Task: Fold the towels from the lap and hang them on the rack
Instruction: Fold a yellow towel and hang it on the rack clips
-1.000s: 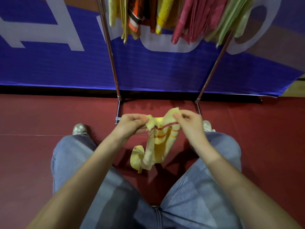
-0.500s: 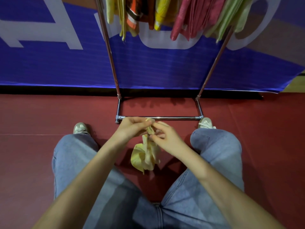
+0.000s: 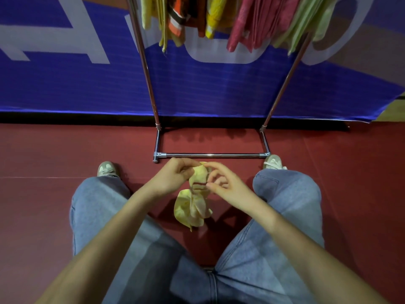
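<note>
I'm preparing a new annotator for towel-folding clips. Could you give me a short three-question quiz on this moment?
1. True or false: the yellow striped towel already hangs on the rack.
2. Which of the left hand and the right hand holds that towel? A) only the left B) only the right C) both
3. Fill in: the towels hanging at the rack's right end are ___.

Key:
1. False. It is held low, on the near side of the rack's base bar.
2. C. Both pinch its bunched top.
3. Green: the light green towels.
</note>
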The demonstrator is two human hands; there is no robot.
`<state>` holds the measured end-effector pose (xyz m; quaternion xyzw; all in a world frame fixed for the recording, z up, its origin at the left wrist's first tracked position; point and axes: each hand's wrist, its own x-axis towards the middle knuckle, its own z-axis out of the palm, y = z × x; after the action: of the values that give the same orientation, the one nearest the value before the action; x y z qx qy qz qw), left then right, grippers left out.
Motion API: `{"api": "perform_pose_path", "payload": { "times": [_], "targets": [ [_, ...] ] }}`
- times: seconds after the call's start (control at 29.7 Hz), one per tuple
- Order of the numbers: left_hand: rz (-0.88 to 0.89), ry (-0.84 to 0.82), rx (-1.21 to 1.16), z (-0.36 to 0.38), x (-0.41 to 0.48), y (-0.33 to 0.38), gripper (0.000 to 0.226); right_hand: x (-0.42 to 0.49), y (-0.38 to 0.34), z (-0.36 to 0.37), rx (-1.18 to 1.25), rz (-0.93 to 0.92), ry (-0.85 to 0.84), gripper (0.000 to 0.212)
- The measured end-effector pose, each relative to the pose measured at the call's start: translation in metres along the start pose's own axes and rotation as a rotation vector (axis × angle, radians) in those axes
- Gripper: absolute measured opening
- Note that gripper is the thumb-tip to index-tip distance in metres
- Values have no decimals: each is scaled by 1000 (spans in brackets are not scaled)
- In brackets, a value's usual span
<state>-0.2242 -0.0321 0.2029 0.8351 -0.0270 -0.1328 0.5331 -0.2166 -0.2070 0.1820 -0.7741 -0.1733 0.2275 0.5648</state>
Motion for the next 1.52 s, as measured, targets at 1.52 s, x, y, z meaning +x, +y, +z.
{"api": "perform_pose_path", "payload": {
  "times": [1.52],
  "targets": [
    [518,568,610,-97,-32,139,21,5,-150,-113,-343,-610,681,7]
  ]
}}
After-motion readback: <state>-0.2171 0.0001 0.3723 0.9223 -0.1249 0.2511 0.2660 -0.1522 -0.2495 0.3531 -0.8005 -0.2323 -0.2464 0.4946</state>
